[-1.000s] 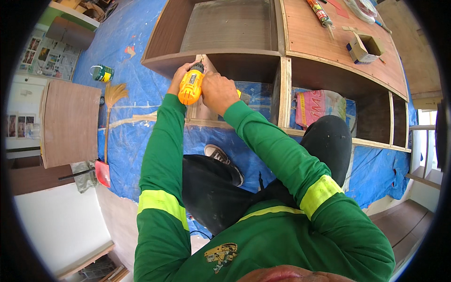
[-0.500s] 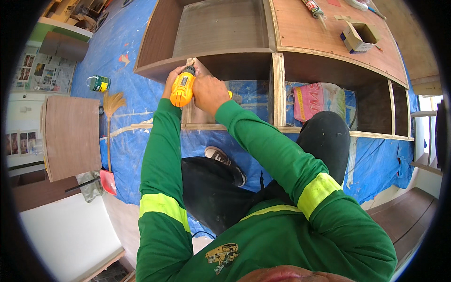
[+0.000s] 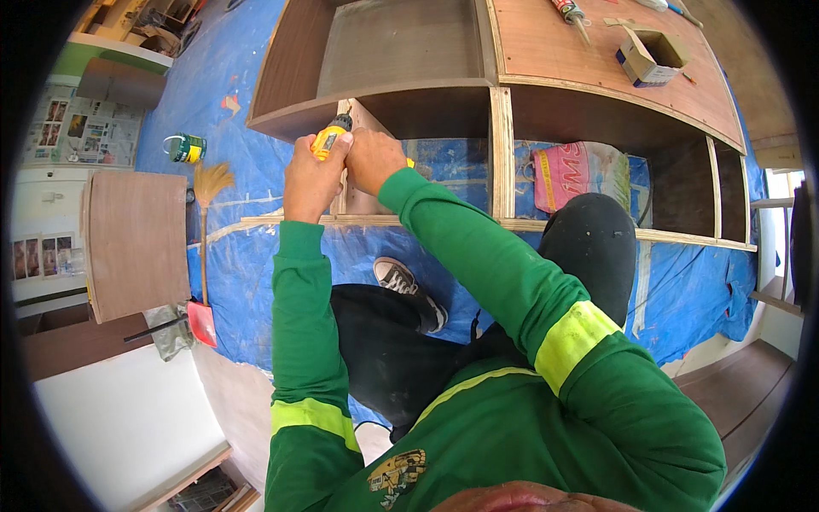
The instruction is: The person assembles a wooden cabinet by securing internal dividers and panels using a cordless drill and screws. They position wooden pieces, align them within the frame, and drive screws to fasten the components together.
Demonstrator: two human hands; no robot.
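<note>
A blue tarpaulin (image 3: 256, 111) covers the floor across most of the view, running from eleven o'clock down to four o'clock. On it lies a large wooden cabinet frame (image 3: 597, 77), brown-faced with pale plywood edges, filling the upper part of the picture from twelve to three o'clock; its open compartments show the tarpaulin through them. At nine o'clock a loose brown board (image 3: 136, 243) rests beside the tarpaulin's edge. A pink sack (image 3: 580, 171) sits inside a compartment at two o'clock. A broom (image 3: 207, 230) with a straw head and red dustpan end lies at nine to ten o'clock, with a green tin (image 3: 186, 148) just above it. On the cabinet's top panel at one o'clock stand a small open cardboard box (image 3: 650, 55) and a sealant tube (image 3: 570, 12).

Just above centre, at twelve o'clock, the left hand (image 3: 311, 179) and right hand (image 3: 373, 160) meet on a yellow drill (image 3: 328, 141). Both sets of fingers are curled tight around its body, left from the side, right behind. The drill's nose points at an upright wooden piece (image 3: 358, 119) by the cabinet's lower edge.
</note>
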